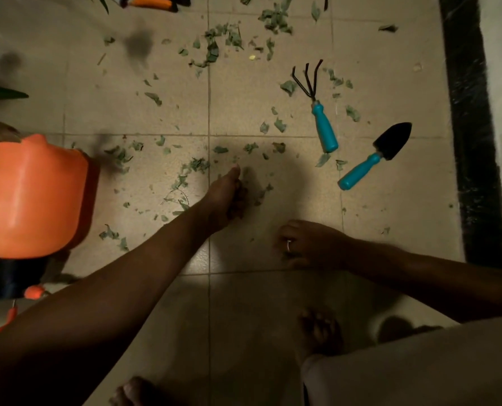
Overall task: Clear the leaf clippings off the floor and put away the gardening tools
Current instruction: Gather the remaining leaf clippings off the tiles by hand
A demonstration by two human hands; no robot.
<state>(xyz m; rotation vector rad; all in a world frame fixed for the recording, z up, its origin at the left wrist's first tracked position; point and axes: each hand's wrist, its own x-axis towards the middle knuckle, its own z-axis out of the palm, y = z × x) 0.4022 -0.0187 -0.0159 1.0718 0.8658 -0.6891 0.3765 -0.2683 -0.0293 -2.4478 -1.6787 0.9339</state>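
Left hand (pixel 225 194) reaches to mid-floor, fingers curled round a clump of leaf clippings (pixel 238 202); more clippings scatter ahead. Right hand (pixel 307 244) rests nearby with fingers curled; I cannot tell if it holds anything. Hand rake (pixel 321 121) and trowel (pixel 374 158) lie to the right, near a black border strip (pixel 472 127). An orange container (pixel 30 194) crowds the left edge.
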